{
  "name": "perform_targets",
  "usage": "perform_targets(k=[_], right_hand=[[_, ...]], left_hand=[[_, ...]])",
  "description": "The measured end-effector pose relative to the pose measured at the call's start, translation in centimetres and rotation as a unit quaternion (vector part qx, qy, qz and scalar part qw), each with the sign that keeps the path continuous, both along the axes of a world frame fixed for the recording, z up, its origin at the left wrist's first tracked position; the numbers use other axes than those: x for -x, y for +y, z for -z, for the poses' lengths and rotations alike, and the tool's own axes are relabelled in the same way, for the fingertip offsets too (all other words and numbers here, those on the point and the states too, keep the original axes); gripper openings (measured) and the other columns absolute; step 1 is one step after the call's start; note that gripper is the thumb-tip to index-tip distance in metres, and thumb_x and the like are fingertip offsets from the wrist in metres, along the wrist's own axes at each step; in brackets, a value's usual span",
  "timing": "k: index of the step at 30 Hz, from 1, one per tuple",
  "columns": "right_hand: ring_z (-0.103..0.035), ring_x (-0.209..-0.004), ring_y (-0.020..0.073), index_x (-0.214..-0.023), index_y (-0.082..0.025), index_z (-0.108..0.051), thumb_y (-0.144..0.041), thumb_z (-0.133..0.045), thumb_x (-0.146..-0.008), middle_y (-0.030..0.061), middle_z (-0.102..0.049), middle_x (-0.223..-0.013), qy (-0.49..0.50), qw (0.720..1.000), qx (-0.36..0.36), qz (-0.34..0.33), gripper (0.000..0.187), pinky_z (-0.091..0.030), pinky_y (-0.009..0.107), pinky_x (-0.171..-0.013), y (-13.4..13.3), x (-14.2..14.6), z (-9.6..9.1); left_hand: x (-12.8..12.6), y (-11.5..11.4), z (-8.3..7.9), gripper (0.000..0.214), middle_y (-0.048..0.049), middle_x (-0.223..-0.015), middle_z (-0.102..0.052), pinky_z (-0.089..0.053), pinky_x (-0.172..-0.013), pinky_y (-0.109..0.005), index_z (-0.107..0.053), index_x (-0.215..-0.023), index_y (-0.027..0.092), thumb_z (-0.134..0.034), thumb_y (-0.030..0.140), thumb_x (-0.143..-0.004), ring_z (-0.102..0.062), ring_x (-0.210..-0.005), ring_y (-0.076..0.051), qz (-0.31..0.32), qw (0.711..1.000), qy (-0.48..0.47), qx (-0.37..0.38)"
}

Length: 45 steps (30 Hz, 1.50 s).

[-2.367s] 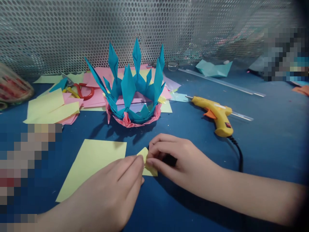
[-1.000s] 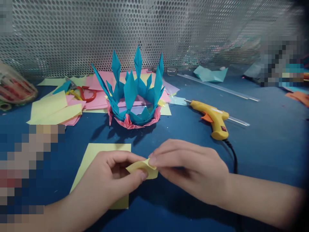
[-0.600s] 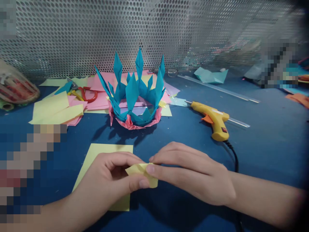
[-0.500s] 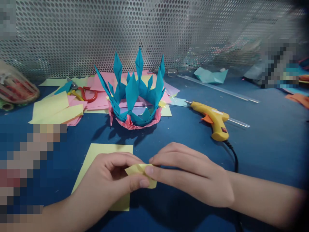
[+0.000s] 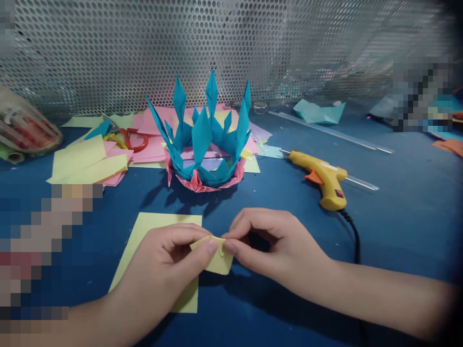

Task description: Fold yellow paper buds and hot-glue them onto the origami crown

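Note:
A small folded piece of yellow paper is held up between both hands just above the table. My left hand pinches its left side and top, with the thumb lying across the front. At its upper right corner, the thumb and fingertips of my right hand grip the edge. Beneath my left hand lies a flat yellow sheet, partly covered by it. Beyond the hands stands a blue folded-paper crown with tall points and a pink paper band around its base.
A yellow glue gun lies to the right, its black cord running past my right wrist. Red-handled scissors rest among loose coloured papers behind the crown. A clear jar lies at left; perforated metal closes off the back.
My left thumb has moved up to the top of the folded paper. My right fingers have curled from a flatter reach into a pinch at its corner.

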State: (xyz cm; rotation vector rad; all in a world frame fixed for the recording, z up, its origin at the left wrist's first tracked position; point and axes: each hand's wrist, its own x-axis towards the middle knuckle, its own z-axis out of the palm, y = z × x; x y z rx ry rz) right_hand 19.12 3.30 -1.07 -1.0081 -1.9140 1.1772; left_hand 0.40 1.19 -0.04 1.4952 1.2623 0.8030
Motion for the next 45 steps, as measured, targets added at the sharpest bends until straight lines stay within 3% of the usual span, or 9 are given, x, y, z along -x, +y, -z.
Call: perform_targets(k=[7,12,16,21,26,30,34,40,45], right_hand=[[-0.054,-0.053,0.0078,-0.067,-0.017,-0.061,-0.021,-0.064,-0.082,-0.0014,-0.062,-0.061,0.025,0.999,0.022,0.028,0.016,-0.043,0.017,-0.048,-1.0,0.2,-0.2],[-0.055,-0.058,0.0079,-0.076,-0.018,-0.062,-0.017,-0.065,-0.082,-0.002,-0.063,-0.067,0.017,1.0,0.022,-0.01,0.007,-0.045,0.017,-0.053,-1.0,0.4,-0.2],[-0.057,-0.061,0.0101,-0.074,-0.019,-0.061,-0.026,-0.063,-0.087,-0.0004,-0.064,-0.069,0.017,0.999,0.033,0.006,0.015,-0.046,0.019,-0.055,-0.8,0.4,0.0],[-0.054,-0.059,0.009,-0.075,-0.019,-0.053,-0.031,-0.062,-0.089,-0.0017,-0.058,-0.069,0.087,0.992,0.091,0.027,0.021,-0.047,0.018,-0.053,-0.6,0.5,0.1],[-0.05,-0.058,0.0079,-0.083,-0.019,-0.053,-0.032,-0.06,-0.091,-0.0033,-0.053,-0.068,0.105,0.985,0.137,-0.003,0.017,-0.045,0.018,-0.052,-0.5,0.6,0.1],[-0.051,-0.059,0.0079,-0.094,-0.019,-0.052,-0.024,-0.057,-0.092,-0.0034,-0.054,-0.071,0.122,0.983,0.132,-0.028,0.008,-0.044,0.018,-0.053,-0.5,0.6,0.3],[-0.048,-0.057,0.0073,-0.091,-0.02,-0.052,-0.015,-0.054,-0.091,-0.0049,-0.051,-0.068,0.132,0.986,0.096,-0.035,0.005,-0.041,0.018,-0.051,-0.5,0.4,0.5],[-0.049,-0.061,0.006,-0.086,-0.019,-0.054,-0.006,-0.053,-0.085,-0.0038,-0.054,-0.074,0.147,0.985,0.084,-0.029,0.013,-0.041,0.016,-0.053,-0.4,0.4,0.4],[-0.051,-0.062,0.0068,-0.088,-0.019,-0.054,-0.007,-0.054,-0.087,-0.0035,-0.055,-0.074,0.133,0.988,0.072,-0.032,0.013,-0.042,0.016,-0.055,-0.4,0.3,0.5]], left_hand=[[0.0,-0.3,0.2,0.014,0.0017,-0.063,-0.067,-0.045,-0.051,-0.019,-0.073,-0.068,0.021,-0.07,0.032,-0.076,-0.058,-0.059,-0.013,-0.003,0.998,0.031,0.046],[0.0,-0.5,0.4,0.018,-0.0003,-0.068,-0.069,-0.047,-0.053,-0.021,-0.07,-0.064,0.02,-0.064,0.028,-0.079,-0.061,-0.063,-0.016,0.032,0.998,0.051,0.027],[0.0,-0.5,0.3,0.024,-0.0001,-0.067,-0.068,-0.046,-0.052,-0.021,-0.07,-0.064,0.02,-0.064,0.035,-0.082,-0.061,-0.064,-0.016,0.035,0.996,0.081,0.008],[-0.1,-0.3,0.1,0.015,0.0016,-0.069,-0.073,-0.052,-0.057,-0.019,-0.076,-0.072,0.022,-0.066,0.029,-0.08,-0.064,-0.065,-0.015,-0.003,0.999,0.037,-0.02],[-0.2,-0.1,0.1,0.017,0.0052,-0.087,-0.08,-0.058,-0.071,-0.017,-0.08,-0.087,0.031,-0.07,0.023,-0.076,-0.074,-0.079,-0.015,-0.098,0.994,-0.032,-0.022],[-0.2,-0.3,0.1,0.028,0.0091,-0.086,-0.08,-0.058,-0.07,-0.014,-0.079,-0.086,0.037,-0.069,0.014,-0.074,-0.075,-0.077,-0.012,-0.095,0.991,-0.048,-0.076],[0.0,-0.4,-0.1,0.037,0.0098,-0.078,-0.079,-0.056,-0.065,-0.012,-0.078,-0.089,0.04,-0.065,0.009,-0.075,-0.072,-0.071,-0.01,-0.051,0.988,-0.029,-0.144],[0.4,-0.2,0.0,0.024,0.0056,-0.081,-0.079,-0.056,-0.069,-0.016,-0.08,-0.085,0.037,-0.061,0.022,-0.085,-0.072,-0.077,-0.013,-0.056,0.995,-0.011,-0.085],[0.1,-0.1,0.2,0.024,0.0058,-0.078,-0.08,-0.057,-0.06,-0.013,-0.08,-0.083,0.035,-0.076,0.016,-0.07,-0.074,-0.068,-0.012,-0.084,0.991,-0.103,0.016]])
